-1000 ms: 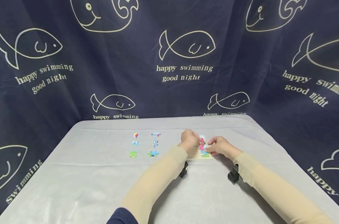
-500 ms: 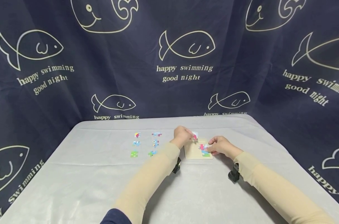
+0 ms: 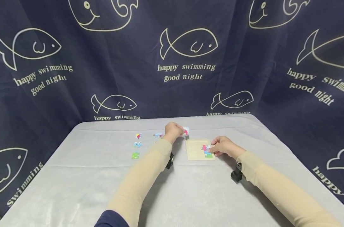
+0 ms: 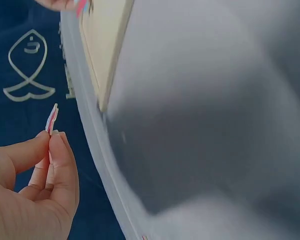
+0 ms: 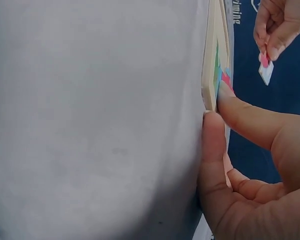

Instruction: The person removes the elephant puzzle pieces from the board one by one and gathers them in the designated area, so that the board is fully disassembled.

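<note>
My left hand [image 3: 172, 130] pinches a white and pink jigsaw piece [image 3: 186, 130] between thumb and fingertips, raised beyond the far left part of the wooden puzzle tray [image 3: 194, 152]. In the left wrist view that piece [image 4: 51, 119] stands nearly edge-on. At the tray's right side, my right hand [image 3: 225, 146] grips the edge: in the right wrist view the thumb [image 5: 227, 97] lies on the fitted pieces and a finger [image 5: 213, 135] is against the tray's outer side. Pink, blue and green pieces [image 3: 208, 154] sit together in the tray's right part, partly covered by the thumb.
Several loose jigsaw pieces lie left of the tray, among them a yellow and red one [image 3: 138, 136], a blue one [image 3: 137, 144] and a green one [image 3: 135, 155]. My left forearm hides others. Dark fish-print curtain [image 3: 189, 94] hangs behind the grey-covered table [image 3: 189, 195].
My left hand has lifted the white and pink piece away from the tray's right part, moving left and back. The right hand keeps its place at the tray's right edge.
</note>
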{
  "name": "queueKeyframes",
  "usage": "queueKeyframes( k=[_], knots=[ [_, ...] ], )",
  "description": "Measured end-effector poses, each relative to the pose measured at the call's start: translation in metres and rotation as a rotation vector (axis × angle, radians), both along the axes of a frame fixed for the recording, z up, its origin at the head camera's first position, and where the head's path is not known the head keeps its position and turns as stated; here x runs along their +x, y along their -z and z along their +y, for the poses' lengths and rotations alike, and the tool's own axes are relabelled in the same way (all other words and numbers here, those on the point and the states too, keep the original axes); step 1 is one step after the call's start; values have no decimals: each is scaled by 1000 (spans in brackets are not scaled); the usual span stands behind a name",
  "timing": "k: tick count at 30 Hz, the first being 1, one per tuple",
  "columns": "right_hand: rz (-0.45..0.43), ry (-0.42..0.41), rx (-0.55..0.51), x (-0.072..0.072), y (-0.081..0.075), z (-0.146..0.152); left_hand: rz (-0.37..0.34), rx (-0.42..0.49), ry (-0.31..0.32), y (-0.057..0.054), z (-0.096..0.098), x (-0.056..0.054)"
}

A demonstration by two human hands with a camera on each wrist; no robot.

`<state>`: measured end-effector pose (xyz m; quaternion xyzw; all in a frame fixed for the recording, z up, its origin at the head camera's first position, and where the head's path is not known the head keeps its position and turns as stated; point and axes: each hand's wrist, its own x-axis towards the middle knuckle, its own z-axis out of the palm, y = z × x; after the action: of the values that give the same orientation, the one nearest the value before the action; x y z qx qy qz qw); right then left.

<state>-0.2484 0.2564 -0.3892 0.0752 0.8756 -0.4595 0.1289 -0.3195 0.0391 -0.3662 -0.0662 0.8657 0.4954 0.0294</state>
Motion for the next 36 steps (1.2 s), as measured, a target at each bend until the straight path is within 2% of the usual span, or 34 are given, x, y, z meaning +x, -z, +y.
queueKeyframes(
  k=[7,13,17,23,32,36],
  knots=[
    [-11,-12,0,-1,0,2,-8,26,-28,2,-19,-9],
    [-1,-15,-8,-1,-1,2,-53,83,-104,6,-26,-17],
    [2,-18,-20,-1,0,1,-85,80,-160,9,-30,-21],
    [11,-30,-26,0,3,2,-111,-18,-188,12,-35,-24],
    [0,-15,-32,0,5,1,-110,-170,-167,18,-39,-24],
    [10,-21,-28,1,3,3,-158,-220,-137,17,-39,-30]
  ],
)
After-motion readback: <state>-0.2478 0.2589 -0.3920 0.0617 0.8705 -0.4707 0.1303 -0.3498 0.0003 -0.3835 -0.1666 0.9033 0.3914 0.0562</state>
